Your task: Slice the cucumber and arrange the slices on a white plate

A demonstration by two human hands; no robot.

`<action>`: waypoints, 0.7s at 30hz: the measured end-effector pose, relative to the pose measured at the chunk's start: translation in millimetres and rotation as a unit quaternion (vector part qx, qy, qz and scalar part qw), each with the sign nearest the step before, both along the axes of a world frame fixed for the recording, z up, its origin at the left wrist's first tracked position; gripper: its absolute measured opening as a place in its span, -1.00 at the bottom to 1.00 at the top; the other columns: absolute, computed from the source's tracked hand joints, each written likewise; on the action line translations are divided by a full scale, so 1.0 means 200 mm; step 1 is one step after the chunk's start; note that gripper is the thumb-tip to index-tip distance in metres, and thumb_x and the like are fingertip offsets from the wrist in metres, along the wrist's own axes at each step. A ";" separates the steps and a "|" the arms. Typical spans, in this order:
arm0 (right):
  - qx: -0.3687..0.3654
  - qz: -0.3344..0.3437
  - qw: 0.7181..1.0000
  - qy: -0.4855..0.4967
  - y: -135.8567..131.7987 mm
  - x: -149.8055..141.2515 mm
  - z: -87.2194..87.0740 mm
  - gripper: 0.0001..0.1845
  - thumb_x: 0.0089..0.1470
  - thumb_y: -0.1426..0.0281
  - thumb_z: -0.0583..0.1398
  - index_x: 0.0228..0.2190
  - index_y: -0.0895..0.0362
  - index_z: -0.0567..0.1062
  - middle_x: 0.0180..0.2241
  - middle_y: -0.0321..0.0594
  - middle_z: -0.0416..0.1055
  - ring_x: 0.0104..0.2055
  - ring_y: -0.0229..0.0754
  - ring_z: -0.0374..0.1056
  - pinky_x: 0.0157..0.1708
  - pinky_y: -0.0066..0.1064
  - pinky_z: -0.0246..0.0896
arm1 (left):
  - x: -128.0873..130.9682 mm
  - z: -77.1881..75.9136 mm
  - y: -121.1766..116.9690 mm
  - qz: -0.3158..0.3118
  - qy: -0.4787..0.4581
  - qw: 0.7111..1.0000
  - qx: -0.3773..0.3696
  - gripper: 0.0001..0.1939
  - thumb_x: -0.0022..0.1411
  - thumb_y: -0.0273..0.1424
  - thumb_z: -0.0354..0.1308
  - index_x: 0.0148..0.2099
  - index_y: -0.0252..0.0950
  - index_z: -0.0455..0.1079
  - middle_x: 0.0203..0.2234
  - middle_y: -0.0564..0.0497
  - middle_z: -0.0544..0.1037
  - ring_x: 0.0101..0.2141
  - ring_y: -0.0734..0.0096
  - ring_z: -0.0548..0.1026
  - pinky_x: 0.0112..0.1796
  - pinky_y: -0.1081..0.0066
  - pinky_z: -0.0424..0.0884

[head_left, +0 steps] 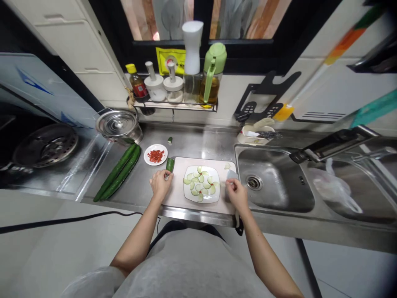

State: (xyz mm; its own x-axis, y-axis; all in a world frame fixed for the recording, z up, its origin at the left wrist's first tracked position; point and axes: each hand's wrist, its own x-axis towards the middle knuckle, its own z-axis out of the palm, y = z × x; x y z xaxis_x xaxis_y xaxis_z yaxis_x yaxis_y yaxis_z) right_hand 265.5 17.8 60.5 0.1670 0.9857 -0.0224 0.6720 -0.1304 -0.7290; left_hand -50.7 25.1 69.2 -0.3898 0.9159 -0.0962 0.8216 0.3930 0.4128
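A white square plate (pixel 187 194) with thin cucumber slices and small red bits between them stands on the pale pink cutting board (pixel 198 208). Left of it, my left hand (pixel 159 185) is closed, fingertips bunched at the board's edge; whatever they pinch is too small to make out. Just beyond those fingertips is a cut cucumber piece (pixel 170 164). At the board's right edge, my right hand (pixel 237 193) hovers over or rests on a knife (pixel 232 174), hiding its middle. Its fingers are curled into a pinch, their contents unclear. The knife's dark handle sticks past the counter's front edge.
Two whole cucumbers (pixel 119 174) and a small white dish (pixel 149 161) of chopped red pepper lie to the left. A lidded steel pot (pixel 119 124) stands behind them. To the right is a steel sink (pixel 279 182). Seasoning bottles stand on a wall shelf (pixel 192 106).
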 end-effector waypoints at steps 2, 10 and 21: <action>0.004 -0.008 1.000 0.000 0.00 0.02 0.00 -0.59 0.04 0.07 0.03 -0.38 0.14 0.45 -0.67 -0.41 0.17 -0.59 -0.28 0.12 -0.50 -0.47 0.01 | -0.07 0.02 0.04 0.031 0.005 0.999 0.008 -0.75 0.21 -0.13 0.03 -0.22 -0.11 0.43 -0.26 0.00 0.50 -0.16 0.20 0.38 -0.15 0.25 0.17; 0.027 -0.012 0.999 0.027 0.02 0.04 -0.02 -0.58 -0.01 0.04 0.07 -0.40 0.15 0.45 -0.69 -0.43 0.11 -0.61 -0.29 0.09 -0.54 -0.47 0.02 | -0.28 0.06 0.22 0.096 0.030 0.995 0.018 -0.74 0.21 -0.14 0.03 -0.16 -0.09 0.43 -0.21 -0.02 0.50 -0.12 0.18 0.39 -0.14 0.24 0.18; 0.033 -0.016 0.998 0.043 0.07 -0.01 0.05 -0.56 -0.04 0.00 0.08 -0.43 0.14 0.45 -0.70 -0.42 0.09 -0.64 -0.30 0.05 -0.60 -0.47 -0.01 | -0.43 -0.06 0.47 0.069 0.087 0.993 -0.044 -0.80 0.18 -0.29 0.04 -0.21 -0.12 0.47 -0.14 -0.04 0.52 -0.11 0.23 0.41 -0.13 0.27 0.20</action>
